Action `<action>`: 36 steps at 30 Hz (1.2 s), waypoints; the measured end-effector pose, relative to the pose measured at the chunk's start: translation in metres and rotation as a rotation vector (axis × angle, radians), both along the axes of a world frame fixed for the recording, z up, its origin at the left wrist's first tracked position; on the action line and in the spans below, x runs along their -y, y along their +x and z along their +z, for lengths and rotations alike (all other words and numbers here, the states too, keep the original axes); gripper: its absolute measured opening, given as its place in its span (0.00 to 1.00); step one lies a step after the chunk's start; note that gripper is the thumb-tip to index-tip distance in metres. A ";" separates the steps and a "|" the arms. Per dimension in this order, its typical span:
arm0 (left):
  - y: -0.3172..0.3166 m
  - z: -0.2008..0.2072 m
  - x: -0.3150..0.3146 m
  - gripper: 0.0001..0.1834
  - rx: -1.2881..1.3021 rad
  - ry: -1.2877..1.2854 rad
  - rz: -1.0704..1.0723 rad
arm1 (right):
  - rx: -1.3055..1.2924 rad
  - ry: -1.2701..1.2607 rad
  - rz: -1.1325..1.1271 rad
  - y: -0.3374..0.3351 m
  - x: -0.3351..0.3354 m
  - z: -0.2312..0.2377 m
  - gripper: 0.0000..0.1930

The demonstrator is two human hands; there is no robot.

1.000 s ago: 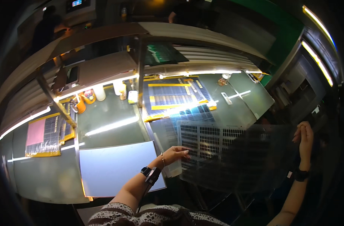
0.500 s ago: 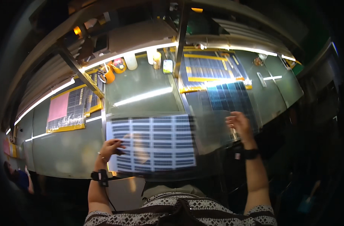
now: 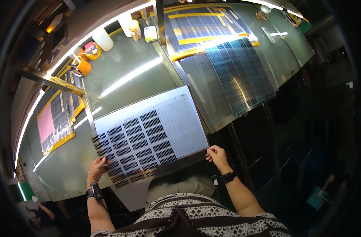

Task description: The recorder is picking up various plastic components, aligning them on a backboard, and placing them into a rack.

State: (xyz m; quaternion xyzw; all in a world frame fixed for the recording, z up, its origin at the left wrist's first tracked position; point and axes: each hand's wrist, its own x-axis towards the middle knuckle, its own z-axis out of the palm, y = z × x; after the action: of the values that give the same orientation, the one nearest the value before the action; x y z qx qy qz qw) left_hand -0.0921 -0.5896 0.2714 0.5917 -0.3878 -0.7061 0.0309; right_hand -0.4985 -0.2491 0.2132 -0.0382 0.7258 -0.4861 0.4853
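clear patterned sheet point(image 3: 143, 144) over white panel point(image 3: 176, 118); orange cups point(image 3: 83, 65) behind.

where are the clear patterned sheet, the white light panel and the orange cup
clear plastic sheet with dark grid blocks point(image 3: 137, 139), head view, middle of its pattern
white rectangular light panel point(image 3: 184, 122), head view, bare right part
orange cup point(image 3: 84, 66), head view, its side

Both hands are held out in front, left hand point(image 3: 98, 166) and right hand point(image 3: 217, 155) pinching closed.
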 end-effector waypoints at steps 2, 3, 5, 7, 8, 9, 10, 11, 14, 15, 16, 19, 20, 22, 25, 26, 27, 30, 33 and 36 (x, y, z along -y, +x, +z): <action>-0.003 -0.002 0.008 0.18 0.015 0.040 -0.004 | -0.060 -0.007 -0.025 0.005 0.001 0.007 0.03; -0.001 -0.002 0.016 0.16 0.026 0.073 0.027 | -0.054 0.000 -0.033 0.009 0.001 0.009 0.03; -0.006 -0.008 0.024 0.14 0.041 0.113 0.054 | -0.083 -0.091 -0.081 0.016 -0.001 0.010 0.02; -0.026 -0.017 0.030 0.12 0.066 -0.285 0.092 | -0.146 -0.124 -0.134 0.016 0.003 0.009 0.01; -0.034 -0.017 0.033 0.12 0.070 -0.278 0.087 | -0.211 -0.168 -0.179 0.014 0.007 0.008 0.01; -0.043 -0.015 0.037 0.12 0.078 -0.317 0.080 | -0.241 -0.143 -0.191 0.009 0.013 0.012 0.01; -0.047 -0.014 0.040 0.12 0.085 -0.356 0.076 | -0.280 -0.107 -0.180 0.005 0.018 0.014 0.01; -0.048 -0.012 0.043 0.12 0.088 -0.351 0.077 | -0.320 -0.073 -0.168 0.003 0.021 0.015 0.01; -0.055 -0.005 0.048 0.09 0.051 -0.431 0.071 | -0.569 0.009 -0.067 0.001 0.019 0.011 0.03; -0.054 -0.005 0.049 0.09 0.052 -0.430 0.072 | -0.761 0.015 0.004 0.002 0.020 0.008 0.04; -0.053 -0.005 0.050 0.09 0.038 -0.443 0.079 | -0.761 0.015 0.007 0.002 0.020 0.006 0.04; -0.053 -0.004 0.050 0.08 0.028 -0.458 0.087 | -0.757 0.035 -0.004 0.002 0.023 0.002 0.06; -0.054 -0.005 0.048 0.08 0.032 -0.460 0.089 | -0.780 0.036 0.004 0.002 0.023 0.002 0.07; -0.056 -0.004 0.047 0.08 0.042 -0.458 0.097 | -0.801 0.038 0.013 0.001 0.022 0.001 0.08; -0.052 -0.007 0.048 0.08 0.044 -0.454 0.087 | -0.730 0.027 0.010 0.000 0.021 -0.002 0.07; -0.052 -0.008 0.048 0.08 0.046 -0.452 0.087 | -0.658 0.022 -0.014 0.000 0.021 -0.001 0.07; -0.054 -0.007 0.048 0.08 0.040 -0.450 0.092 | -0.587 0.017 -0.040 0.000 0.022 0.000 0.07; -0.057 -0.008 0.048 0.09 0.032 -0.441 0.094 | -0.568 0.004 -0.028 -0.003 0.022 0.000 0.06; -0.054 -0.009 0.051 0.10 0.038 -0.406 0.088 | -0.589 0.014 -0.006 -0.004 0.029 0.003 0.05; -0.054 -0.004 0.052 0.14 0.024 -0.276 0.076 | -0.722 -0.048 0.067 -0.004 0.029 0.005 0.05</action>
State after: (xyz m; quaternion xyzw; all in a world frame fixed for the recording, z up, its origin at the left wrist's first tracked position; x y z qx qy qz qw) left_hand -0.1466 -0.6417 0.2676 0.6046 -0.4588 -0.6371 0.1341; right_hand -0.5029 -0.2785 0.2180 -0.2426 0.8370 -0.4421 0.2121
